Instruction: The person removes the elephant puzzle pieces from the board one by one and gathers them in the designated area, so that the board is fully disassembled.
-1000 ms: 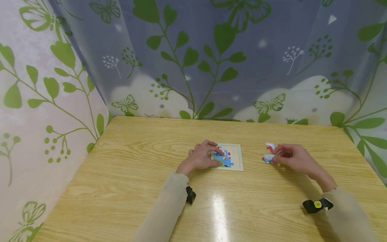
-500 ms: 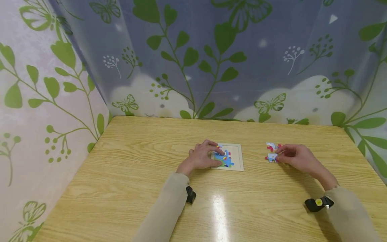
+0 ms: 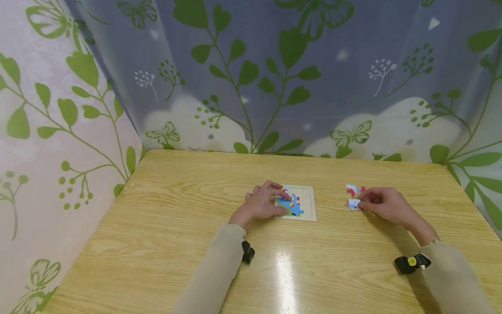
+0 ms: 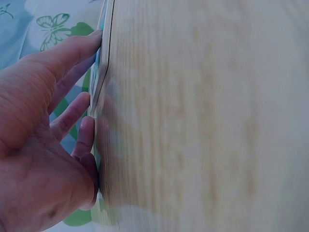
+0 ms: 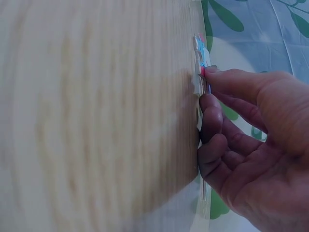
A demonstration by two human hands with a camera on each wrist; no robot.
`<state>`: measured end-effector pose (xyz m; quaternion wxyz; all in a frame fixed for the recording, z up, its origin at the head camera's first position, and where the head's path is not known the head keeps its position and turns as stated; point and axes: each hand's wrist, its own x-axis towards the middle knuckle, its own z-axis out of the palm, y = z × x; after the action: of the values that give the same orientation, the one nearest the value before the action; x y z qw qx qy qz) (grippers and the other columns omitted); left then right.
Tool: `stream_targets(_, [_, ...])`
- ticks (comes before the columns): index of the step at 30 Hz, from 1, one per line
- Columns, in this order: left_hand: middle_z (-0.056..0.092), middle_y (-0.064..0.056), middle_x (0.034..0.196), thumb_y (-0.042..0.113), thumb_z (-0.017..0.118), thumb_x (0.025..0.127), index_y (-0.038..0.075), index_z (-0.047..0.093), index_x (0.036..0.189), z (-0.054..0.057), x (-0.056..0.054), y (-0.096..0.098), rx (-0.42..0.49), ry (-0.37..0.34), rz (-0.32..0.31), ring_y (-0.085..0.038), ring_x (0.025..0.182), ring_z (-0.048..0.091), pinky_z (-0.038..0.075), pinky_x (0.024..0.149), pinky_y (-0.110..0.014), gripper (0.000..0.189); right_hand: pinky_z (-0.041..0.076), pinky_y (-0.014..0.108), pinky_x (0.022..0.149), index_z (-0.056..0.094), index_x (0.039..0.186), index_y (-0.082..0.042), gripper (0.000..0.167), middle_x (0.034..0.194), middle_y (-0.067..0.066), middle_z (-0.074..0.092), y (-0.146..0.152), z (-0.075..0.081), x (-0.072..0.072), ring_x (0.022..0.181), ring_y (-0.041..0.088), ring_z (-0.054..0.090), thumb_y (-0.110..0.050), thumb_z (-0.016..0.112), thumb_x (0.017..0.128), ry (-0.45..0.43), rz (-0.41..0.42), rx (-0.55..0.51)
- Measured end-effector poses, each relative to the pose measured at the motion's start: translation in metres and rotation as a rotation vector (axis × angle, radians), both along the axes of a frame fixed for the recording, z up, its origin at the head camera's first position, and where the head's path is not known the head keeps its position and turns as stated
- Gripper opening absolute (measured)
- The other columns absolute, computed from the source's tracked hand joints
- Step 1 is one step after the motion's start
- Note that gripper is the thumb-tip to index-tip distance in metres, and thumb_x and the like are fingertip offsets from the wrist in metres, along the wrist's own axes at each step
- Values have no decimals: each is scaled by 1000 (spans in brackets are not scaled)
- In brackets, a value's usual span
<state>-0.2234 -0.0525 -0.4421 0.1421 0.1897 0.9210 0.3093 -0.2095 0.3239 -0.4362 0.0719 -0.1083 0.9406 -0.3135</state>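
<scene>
A square jigsaw board (image 3: 308,204) lies mid-table, its left part filled with blue, green and red picture pieces (image 3: 295,209). My left hand (image 3: 260,203) rests on that side, thumb and fingers spread over the pieces and hiding some. Seen from the left wrist, the thumb touches the top of the board's edge (image 4: 100,72). Further right, thumb and index finger of my right hand (image 3: 386,206) pinch a light blue jigsaw piece (image 3: 354,204), whose right end they cover. The right wrist view shows this piece (image 5: 200,53) close to the tabletop.
Just behind the pinched piece lie white and red jigsaw pieces (image 3: 351,189), partly hidden by the right hand. The wooden table (image 3: 168,209) ends at a leaf-patterned curtain (image 3: 251,87) at the back. A patterned wall (image 3: 59,144) stands at the left.
My right hand has shifted slightly right and the jigsaw piece has moved with it, mostly in the first half second. My left hand and the board stay in place.
</scene>
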Motion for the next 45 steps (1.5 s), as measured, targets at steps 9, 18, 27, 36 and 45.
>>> stream_targets(9, [44,6,155,38,75,92,34,73,123,1,0,0,-2,3,3,-36,136,40,30,96,-50,32,47,26,68,73,114,-5,26,96,7,71,-1,2,1,78,7,60,-25,68,99,-17,-7,3])
stream_targets(18, [43,3,156,38,74,93,33,71,125,2,2,-1,-6,-4,-2,-38,138,39,30,97,-52,32,51,25,67,72,117,-5,29,102,11,74,-10,4,5,83,7,65,-28,66,101,21,-18,-17])
stream_targets(27, [44,4,156,36,77,91,26,67,128,1,2,0,20,10,12,-38,136,41,30,97,-53,39,50,27,63,73,115,-7,26,101,10,73,-36,9,3,81,15,67,-28,66,101,54,37,-45])
stream_targets(36, [46,4,156,35,77,91,24,68,127,1,1,1,28,2,19,-36,139,41,31,99,-54,39,50,28,60,73,112,-7,23,98,8,72,-62,7,-2,79,15,63,-25,67,100,57,84,-83])
stream_targets(45, [45,5,155,36,78,90,24,68,127,1,2,1,35,-8,25,-33,140,40,30,99,-53,40,51,29,65,74,108,-13,16,97,5,72,-81,2,-7,83,16,64,-24,68,99,55,90,-78])
